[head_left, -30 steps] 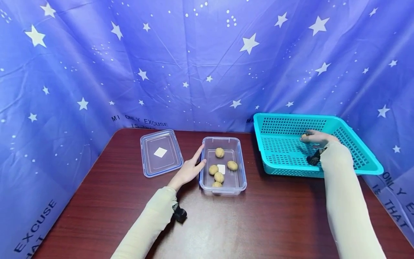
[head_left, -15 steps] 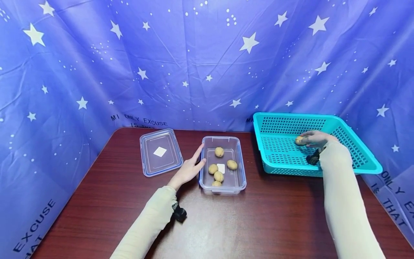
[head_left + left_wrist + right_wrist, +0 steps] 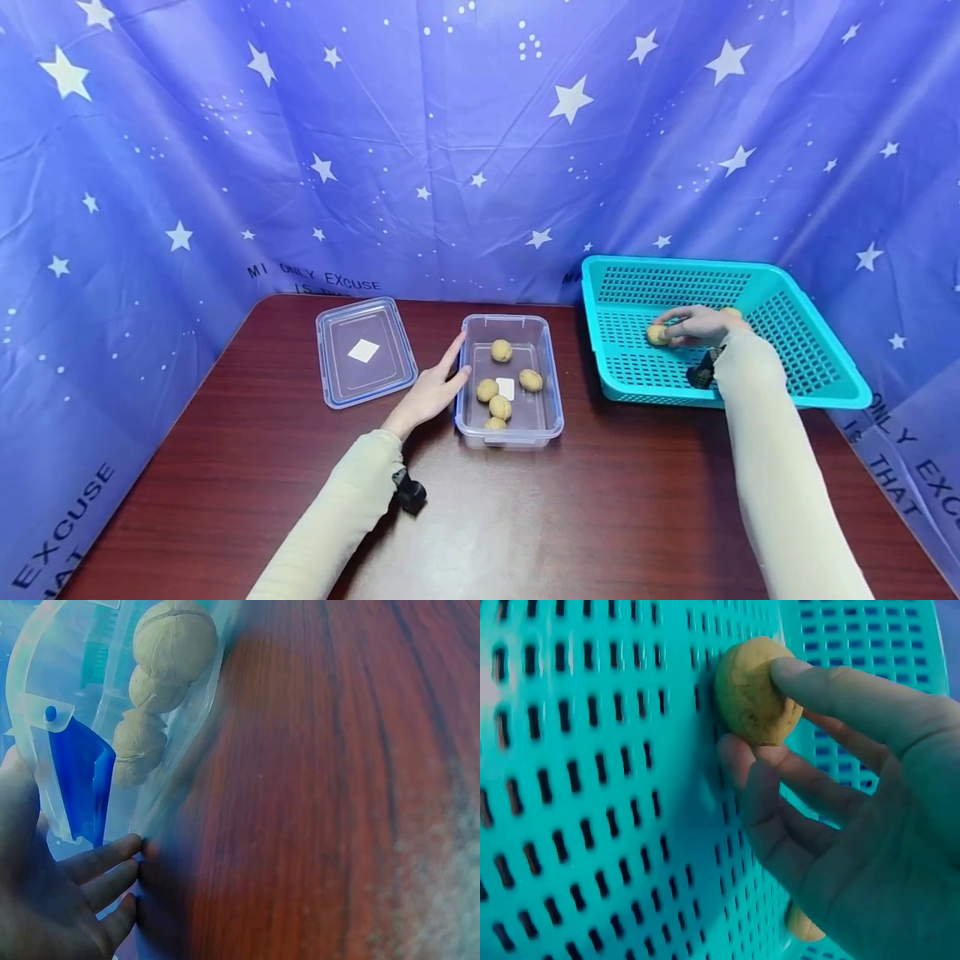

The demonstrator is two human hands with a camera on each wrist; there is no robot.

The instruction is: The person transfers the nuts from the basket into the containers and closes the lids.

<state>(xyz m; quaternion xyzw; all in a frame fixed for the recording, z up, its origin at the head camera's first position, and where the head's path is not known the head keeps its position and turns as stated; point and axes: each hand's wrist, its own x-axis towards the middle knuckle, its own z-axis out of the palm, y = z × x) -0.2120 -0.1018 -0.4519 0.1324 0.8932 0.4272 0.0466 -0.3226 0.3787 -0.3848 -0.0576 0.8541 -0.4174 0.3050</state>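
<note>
My right hand (image 3: pixel 697 323) is inside the turquoise basket (image 3: pixel 720 393), pinching a walnut (image 3: pixel 657 335) between thumb and fingers. In the right wrist view this walnut (image 3: pixel 754 690) sits at the fingertips, close over the slotted basket floor. A second walnut (image 3: pixel 731 313) shows partly behind the hand. My left hand (image 3: pixel 429 398) rests against the left side of a clear plastic box (image 3: pixel 551 431), its fingers straight. Several walnuts (image 3: pixel 501 351) lie loose in the box. In the left wrist view, fingers touch the box wall beside a blue clip (image 3: pixel 82 776).
The box's clear lid (image 3: pixel 366 354), with a white diamond label, lies flat left of the box. All stand on a dark red wooden table (image 3: pixel 562 525). A blue star-patterned curtain (image 3: pixel 480 125) hangs behind and at both sides.
My right hand has moved left and slightly nearer within the basket with the walnut, and a second walnut has come into sight behind it. The left hand stays against the box.
</note>
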